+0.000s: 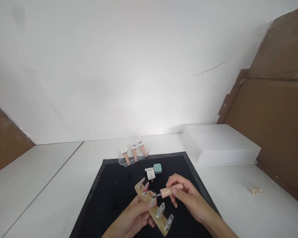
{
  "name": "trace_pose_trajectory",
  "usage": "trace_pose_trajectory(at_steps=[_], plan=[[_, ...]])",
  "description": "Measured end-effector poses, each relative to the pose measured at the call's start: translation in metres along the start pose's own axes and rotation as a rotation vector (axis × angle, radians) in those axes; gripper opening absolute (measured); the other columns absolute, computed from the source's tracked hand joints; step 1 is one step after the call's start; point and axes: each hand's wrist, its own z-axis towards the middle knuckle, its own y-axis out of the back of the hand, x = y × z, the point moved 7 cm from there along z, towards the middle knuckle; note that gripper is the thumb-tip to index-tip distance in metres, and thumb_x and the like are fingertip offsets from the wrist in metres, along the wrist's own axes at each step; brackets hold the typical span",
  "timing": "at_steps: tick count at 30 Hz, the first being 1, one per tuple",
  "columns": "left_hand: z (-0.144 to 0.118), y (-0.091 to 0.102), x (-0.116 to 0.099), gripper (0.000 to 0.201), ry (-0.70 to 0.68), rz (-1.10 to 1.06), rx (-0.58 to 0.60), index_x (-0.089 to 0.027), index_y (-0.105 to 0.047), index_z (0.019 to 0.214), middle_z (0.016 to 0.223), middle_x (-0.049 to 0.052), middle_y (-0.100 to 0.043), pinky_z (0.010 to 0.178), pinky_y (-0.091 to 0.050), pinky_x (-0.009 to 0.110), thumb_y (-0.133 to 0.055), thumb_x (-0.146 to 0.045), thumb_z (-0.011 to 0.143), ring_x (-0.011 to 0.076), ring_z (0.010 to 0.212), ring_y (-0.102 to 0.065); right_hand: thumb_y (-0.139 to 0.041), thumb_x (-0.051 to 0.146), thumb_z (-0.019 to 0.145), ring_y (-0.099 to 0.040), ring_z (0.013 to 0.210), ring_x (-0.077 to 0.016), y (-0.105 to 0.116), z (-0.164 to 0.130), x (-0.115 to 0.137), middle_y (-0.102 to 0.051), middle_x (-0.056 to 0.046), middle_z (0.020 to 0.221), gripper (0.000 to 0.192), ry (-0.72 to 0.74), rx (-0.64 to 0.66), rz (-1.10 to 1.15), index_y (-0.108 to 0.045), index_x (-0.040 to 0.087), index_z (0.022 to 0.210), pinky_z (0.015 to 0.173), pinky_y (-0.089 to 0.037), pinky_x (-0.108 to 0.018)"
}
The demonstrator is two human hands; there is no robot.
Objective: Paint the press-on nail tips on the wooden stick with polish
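My left hand [139, 213] grips a wooden nail-tip stand [161, 225] that slants down to the right over the black mat. Several false nails stand along it on small metal studs. Two at the upper end look pinkish, one of them a pink nail [146, 187]; the lower ones, such as a clear nail [160, 210], look see-through. Between the fingers of my right hand [186, 195] is a nail polish brush [170, 191] with a peach handle. Its bristle tip is at the middle nail [153, 200]. An upright white-topped polish bottle [151, 174] is just beyond the stand.
A mint-green square case [157, 168] lies beside the bottle. Behind the black mat [109, 178], a clear tray [124, 164] holds three peach-handled polish bottles. A white plastic bin [225, 145] sits at right, with small beige rings [254, 190] nearer. Cardboard [270, 132] flanks the table.
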Motion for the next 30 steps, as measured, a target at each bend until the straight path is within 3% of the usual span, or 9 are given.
trace_pose_trajectory(at_steps=[21, 30], plan=[[0.000, 0.001, 0.001, 0.033, -0.005, -0.001, 0.025, -0.017, -0.057, 0.076, 0.058, -0.004, -0.056, 0.050, -0.040, 0.022, -0.079, -0.033, 0.057, 0.0069, 0.048, -0.050, -0.062, 0.036, 0.080, -0.042, 0.054, -0.0101, 0.000, 0.002, 0.009, -0.047, 0.003, 0.068, 0.017, 0.015, 0.016, -0.137, -0.063, 0.019, 0.081, 0.051, -0.038, -0.023], [-0.004, -0.001, -0.001, 0.026, -0.050, 0.100, 0.078, -0.017, -0.057, 0.075, 0.066, -0.002, -0.054, 0.054, -0.037, 0.023, -0.073, -0.034, 0.065, 0.0087, 0.056, -0.050, -0.070, 0.034, 0.075, -0.041, 0.052, -0.0112, 0.009, 0.000, 0.004, -0.050, 0.001, 0.061, 0.019, 0.031, -0.074, 0.188, -0.064, 0.017, 0.083, 0.048, -0.035, -0.024]])
